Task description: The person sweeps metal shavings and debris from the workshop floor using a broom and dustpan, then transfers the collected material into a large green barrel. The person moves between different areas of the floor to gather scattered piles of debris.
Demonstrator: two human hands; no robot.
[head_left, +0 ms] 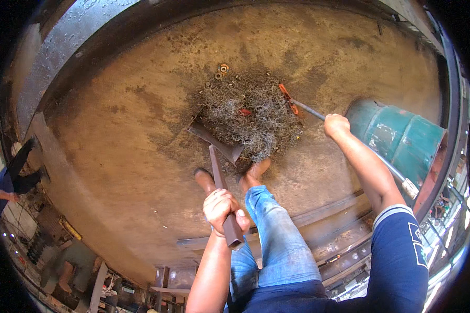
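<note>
My left hand (222, 207) is wrapped round the brown square-tube handle of a metal dustpan (224, 148). The dustpan's flat pan lies at the near left edge of a heap of grey, tangled metal shavings (263, 107). My right hand (337, 127) grips the long grey pole of a broom (310, 111), out to the right. The broom's narrow orange head rests against the right side of the heap; its bristles cannot be made out. A small red piece (245, 112) lies among the shavings.
A dented green drum (397, 133) lies on its side to the right, near my right forearm. Round metal rings (223, 68) sit beyond the heap. Long beams (318, 216) run across the floor behind my feet. Another person (8, 190) is at the far left edge.
</note>
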